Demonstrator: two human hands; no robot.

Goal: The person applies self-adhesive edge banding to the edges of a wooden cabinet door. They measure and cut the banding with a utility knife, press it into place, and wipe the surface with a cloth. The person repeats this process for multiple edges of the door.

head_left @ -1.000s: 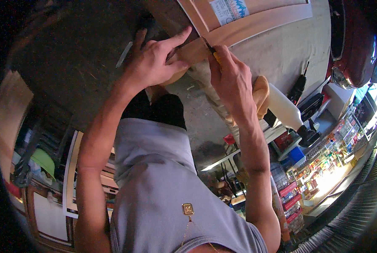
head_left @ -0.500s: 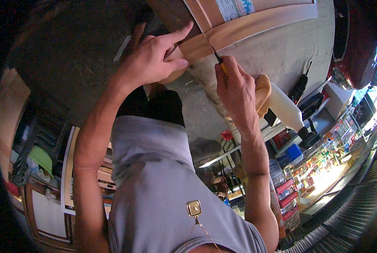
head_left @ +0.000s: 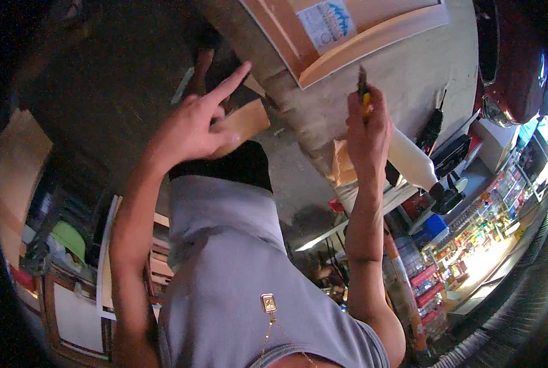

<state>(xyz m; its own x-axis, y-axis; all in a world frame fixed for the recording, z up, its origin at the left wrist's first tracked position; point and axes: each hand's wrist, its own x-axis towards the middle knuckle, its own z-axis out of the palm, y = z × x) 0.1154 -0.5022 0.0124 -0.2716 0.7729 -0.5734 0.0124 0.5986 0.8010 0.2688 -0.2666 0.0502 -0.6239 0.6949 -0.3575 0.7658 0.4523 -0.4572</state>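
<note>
My left hand (head_left: 191,129) grips a short brown strip (head_left: 249,121) between thumb and fingers, with the index finger stretched out. The strip is apart from the wooden panel (head_left: 298,52). Along the panel's near side runs a light-brown raised edge (head_left: 375,44), and a printed label (head_left: 323,26) is stuck on its face. My right hand (head_left: 370,132) is closed round a yellow-and-black utility knife (head_left: 364,92), its tip pointing up, just off the panel's near edge.
The panel lies on a cloth-covered work surface (head_left: 409,80). To the right are an orange cloth (head_left: 343,162), a white bottle with a black top (head_left: 412,161) and a black power tool (head_left: 432,129). A dark red vehicle (head_left: 513,67) stands at far right. Shelving (head_left: 464,257) is at lower right.
The brown strip has come away from the panel's near corner and moved left and down in my left hand. My right hand has drawn the knife off the strip, to the right.
</note>
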